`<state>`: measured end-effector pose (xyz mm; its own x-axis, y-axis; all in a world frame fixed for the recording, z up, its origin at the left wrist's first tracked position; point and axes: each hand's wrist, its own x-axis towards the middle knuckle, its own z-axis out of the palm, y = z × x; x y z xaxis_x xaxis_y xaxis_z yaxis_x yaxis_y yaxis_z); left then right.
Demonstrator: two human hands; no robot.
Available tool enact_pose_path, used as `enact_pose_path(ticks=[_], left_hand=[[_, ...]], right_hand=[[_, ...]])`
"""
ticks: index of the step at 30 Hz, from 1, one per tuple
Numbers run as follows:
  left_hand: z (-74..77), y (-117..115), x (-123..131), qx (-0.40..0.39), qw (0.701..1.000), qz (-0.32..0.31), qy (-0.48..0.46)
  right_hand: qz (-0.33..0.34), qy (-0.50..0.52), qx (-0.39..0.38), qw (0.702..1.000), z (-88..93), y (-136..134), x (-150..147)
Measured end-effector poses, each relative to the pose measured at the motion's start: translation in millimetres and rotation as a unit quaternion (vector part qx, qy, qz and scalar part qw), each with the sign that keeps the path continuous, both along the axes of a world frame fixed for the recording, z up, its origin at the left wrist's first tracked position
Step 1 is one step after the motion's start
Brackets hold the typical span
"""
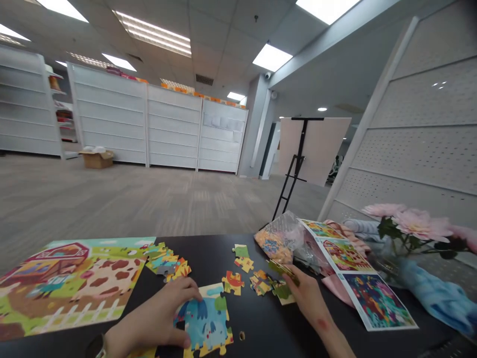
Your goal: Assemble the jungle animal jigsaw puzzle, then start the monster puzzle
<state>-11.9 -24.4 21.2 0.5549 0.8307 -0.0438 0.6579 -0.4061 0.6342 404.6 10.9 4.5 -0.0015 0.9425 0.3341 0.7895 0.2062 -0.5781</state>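
My left hand (167, 311) curves over the left edge of a partly joined jigsaw section (207, 320) with blue elephants on it. Its thumb and fingertips grip that edge, and the palm hides part of the section. In my right hand (303, 291) are jigsaw pieces (280, 268), pinched edge-on between thumb and fingers; how many cannot be made out. Just below them lies a green and cream piece (283, 292) on the black table. Between the hands are a red and orange piece (233, 282), a yellow piece (245, 264) and a green piece (240, 250).
A farm picture with a cow (108, 278) covers the table's left side, beside a heap of loose pieces (169, 263). At the right are a clear bag of pieces (279, 241), a printed picture sheet (378, 301), pink flowers (419, 223) and a blue cloth (439, 293).
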Motion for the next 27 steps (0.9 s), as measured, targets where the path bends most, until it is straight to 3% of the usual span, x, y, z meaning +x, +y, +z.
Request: enact_pose_path(ticks=[5, 10, 13, 17, 20, 22, 24, 27], left_hand=[[-8.2, 1.8, -2.9, 0.024, 1.000, -0.013, -0.011], [-19.5, 1.1, 9.9, 0.051, 0.998, -0.009, -0.040], [-21.2, 0.7, 20.7, 0.114, 0.992, -0.011, -0.046], [-7.4, -7.0, 24.2, 0.151, 0.987, -0.036, -0.039], [8.5, -28.2, 27.8, 0.155, 0.985, -0.043, -0.054], [11.0, -49.2, 35.8, 0.150, 0.986, -0.036, -0.062], [1.0, -70.7, 47.5, 0.143, 0.987, -0.034, -0.058], [-32.0, -94.2, 63.8, 0.173, 0.983, -0.057, -0.030]], right_hand=[[-0.048, 0.201, -0.031, 0.978, -2.0, -12.9, 17.1], [-0.040, 0.230, -0.032, 0.972, 5.2, -26.0, 10.2], [-0.017, 0.162, 0.004, 0.987, 3.9, -47.3, -2.0], [0.127, -0.021, -0.001, 0.992, -6.5, -90.0, -22.7], [0.193, -0.047, -0.040, 0.979, -9.8, -112.0, -31.2], [0.204, -0.028, -0.027, 0.978, -9.7, -115.5, -28.7], [0.173, 0.001, 0.013, 0.985, -10.9, -112.3, -19.0], [0.101, 0.022, 0.051, 0.993, -18.0, -104.4, 3.1]])
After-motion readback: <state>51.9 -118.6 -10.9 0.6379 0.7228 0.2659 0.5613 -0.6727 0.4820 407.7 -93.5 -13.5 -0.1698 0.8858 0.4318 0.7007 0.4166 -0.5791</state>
